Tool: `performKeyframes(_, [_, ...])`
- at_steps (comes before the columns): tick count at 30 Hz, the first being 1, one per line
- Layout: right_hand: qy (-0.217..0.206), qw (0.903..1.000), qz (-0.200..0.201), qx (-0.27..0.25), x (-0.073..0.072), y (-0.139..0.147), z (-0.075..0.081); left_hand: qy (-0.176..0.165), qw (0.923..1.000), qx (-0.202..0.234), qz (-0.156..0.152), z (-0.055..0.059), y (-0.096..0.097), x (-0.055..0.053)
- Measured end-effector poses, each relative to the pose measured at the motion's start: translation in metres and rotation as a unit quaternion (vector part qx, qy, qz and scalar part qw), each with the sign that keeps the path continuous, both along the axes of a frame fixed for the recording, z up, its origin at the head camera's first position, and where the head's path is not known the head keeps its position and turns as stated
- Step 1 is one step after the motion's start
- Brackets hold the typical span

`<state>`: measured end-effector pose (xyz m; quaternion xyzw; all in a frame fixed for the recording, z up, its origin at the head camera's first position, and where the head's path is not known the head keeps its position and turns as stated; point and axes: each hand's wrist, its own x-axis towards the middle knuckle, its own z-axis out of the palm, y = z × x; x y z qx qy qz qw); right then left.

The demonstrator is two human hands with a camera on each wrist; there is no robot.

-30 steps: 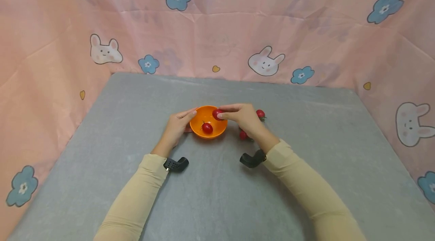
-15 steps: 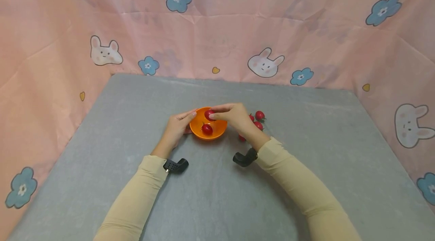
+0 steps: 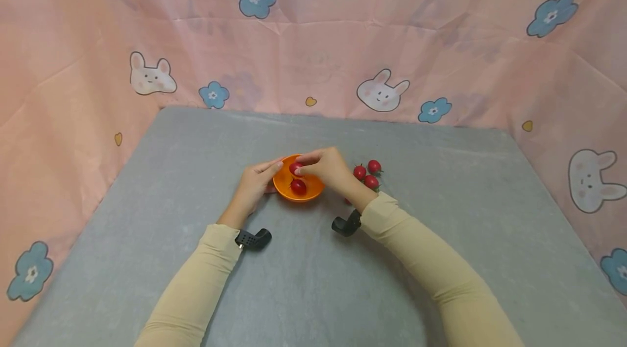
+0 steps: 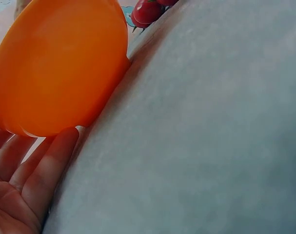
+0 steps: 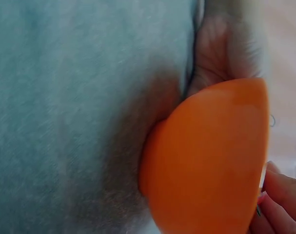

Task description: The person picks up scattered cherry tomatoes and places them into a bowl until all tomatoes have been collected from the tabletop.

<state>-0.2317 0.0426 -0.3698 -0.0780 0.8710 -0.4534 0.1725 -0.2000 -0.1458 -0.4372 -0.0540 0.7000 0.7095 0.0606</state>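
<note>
The left hand (image 3: 253, 181) clasps a smooth, round, orange, plastic-looking bowl (image 3: 313, 191), thumb over the rim and fingers slightly parted against the outer wall, probably to keep it from sliding. Right of that thumb, inside the bowl, lies a small, glossy, red oval tomato (image 3: 298, 187). Just beyond it, a second small red tomato (image 3: 295, 168) is pinched between thumb and fingertips of the right hand (image 3: 327, 166), a light hold that seems suited to its rounded body; whether it touches the bowl, I cannot tell. Right of those fingers, clustered red tomatoes with green stalks (image 3: 360, 172) rest on the grey tabletop (image 3: 294, 292), apparently within easy reach.
</note>
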Motion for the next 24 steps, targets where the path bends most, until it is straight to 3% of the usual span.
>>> performKeyframes(11, [0.052,0.9934,0.038,0.095,-0.002,-0.009,-0.002,-0.001,1.0,0.004,-0.002,0.0,0.001,-0.001])
performKeyframes(24, [0.051,0.9893,0.068,0.119,-0.002,-0.015,-0.003,0.003,1.0,0.007,-0.004,0.0,0.001,0.0])
